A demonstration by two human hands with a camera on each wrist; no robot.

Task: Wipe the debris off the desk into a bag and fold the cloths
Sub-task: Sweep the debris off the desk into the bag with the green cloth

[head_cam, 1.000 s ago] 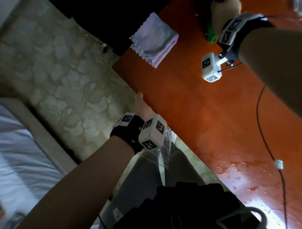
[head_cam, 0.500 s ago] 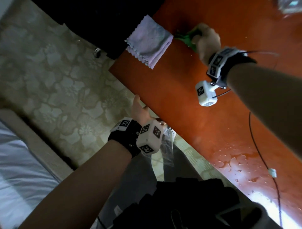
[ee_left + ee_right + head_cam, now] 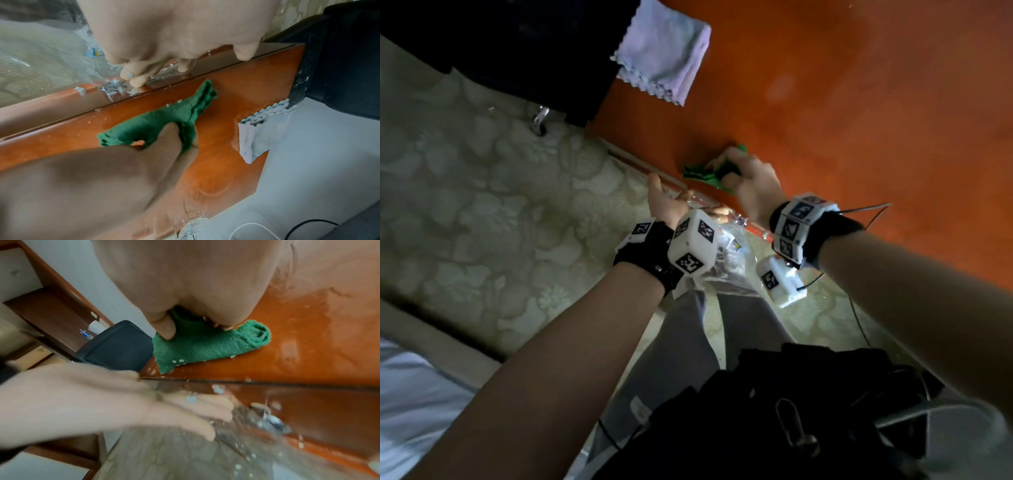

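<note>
My right hand [image 3: 743, 181] grips a bunched green cloth [image 3: 700, 171] on the orange-brown desk [image 3: 842, 120], right at its near edge. Small pale crumbs [image 3: 218, 388] lie along that edge and cling to the green cloth [image 3: 205, 345]. Just below the edge, my left hand [image 3: 667, 202] holds the mouth of a clear plastic bag [image 3: 726, 260] against the desk's side. The fingers [image 3: 139, 81] pinch the film, and bits of debris show inside the bag [image 3: 51, 61]. A folded lilac cloth [image 3: 664, 65] lies at the desk's far corner, overhanging slightly.
A black chair [image 3: 517, 51] stands by the desk's far corner. Wet streaks mark the desk surface [image 3: 308, 321]. A thin cable [image 3: 866, 212] trails from my right wrist. Patterned floor [image 3: 482, 205] lies left of the desk, with a bed [image 3: 414, 394] at lower left.
My right hand has dragged the green cloth from the far part of the desk to the near edge beside the bag. My left hand has stayed at the edge with the bag.
</note>
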